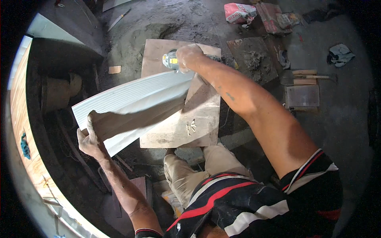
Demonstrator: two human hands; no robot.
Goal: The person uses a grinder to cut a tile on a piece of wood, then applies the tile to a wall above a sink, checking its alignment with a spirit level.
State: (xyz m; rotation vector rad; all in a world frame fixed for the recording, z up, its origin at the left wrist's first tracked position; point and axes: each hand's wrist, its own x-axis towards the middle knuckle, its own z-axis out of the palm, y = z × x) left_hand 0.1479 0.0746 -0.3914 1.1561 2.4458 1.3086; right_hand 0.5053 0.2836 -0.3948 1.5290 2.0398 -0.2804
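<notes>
A long white tile (135, 95) with a ribbed face slants across a wooden board (158, 49). My left hand (93, 139) grips its left end, thumb on the upper face and fingers around the edge. At the tile's far right end, my right hand (189, 57) is wrapped around a power tool, which looks like an angle grinder (170, 60), with a grey head and a yellow label. The tool's head sits just beyond the tile's far edge; its disc cannot be made out. A shadow falls across the tile's middle.
Small pale offcuts (191, 127) lie on the board's near part. A mortar-covered board (254, 59), a red and white bag (240, 14), a hand tool with a long handle (313, 77) and a crumpled cloth (340, 54) lie rightward. A bucket (55, 93) stands left.
</notes>
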